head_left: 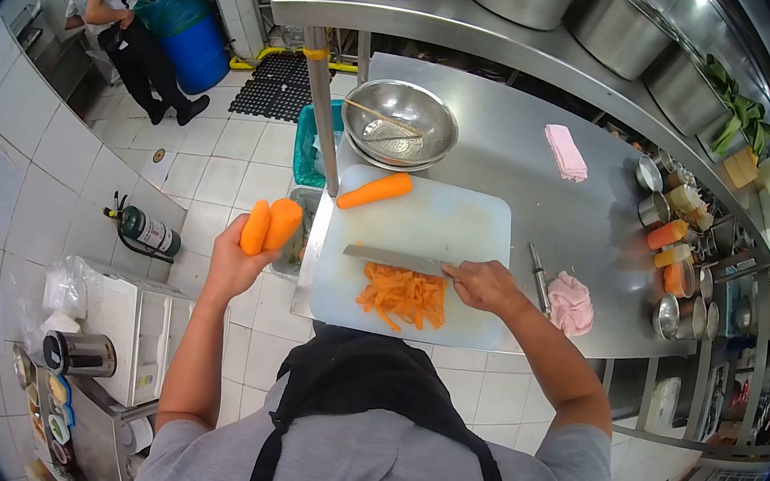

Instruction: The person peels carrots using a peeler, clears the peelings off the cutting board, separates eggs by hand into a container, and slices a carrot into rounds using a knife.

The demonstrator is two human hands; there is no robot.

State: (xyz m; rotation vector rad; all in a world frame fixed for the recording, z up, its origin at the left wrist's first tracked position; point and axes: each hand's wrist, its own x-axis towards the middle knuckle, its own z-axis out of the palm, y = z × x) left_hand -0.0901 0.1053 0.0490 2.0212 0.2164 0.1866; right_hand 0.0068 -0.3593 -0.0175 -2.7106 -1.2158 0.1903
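Observation:
Two peeled carrots [270, 224] are gripped in my left hand [240, 261], held out past the left edge of the cutting board [483, 224]. My right hand [485, 285] is closed round the handle of a knife [392, 259], whose blade lies across the board pointing left. Just below the blade is a pile of orange carrot peelings [405, 297]. Another whole carrot [375, 190] rests at the board's upper left corner.
Nested metal bowls [399, 125] stand behind the board. A peeler-like tool [539, 279] and pink cloths [571, 304] lie to its right. Sauce bottles [666, 235] line the far right. A shelf [525, 41] with pots overhangs the table. Another person [113, 24] stands back left.

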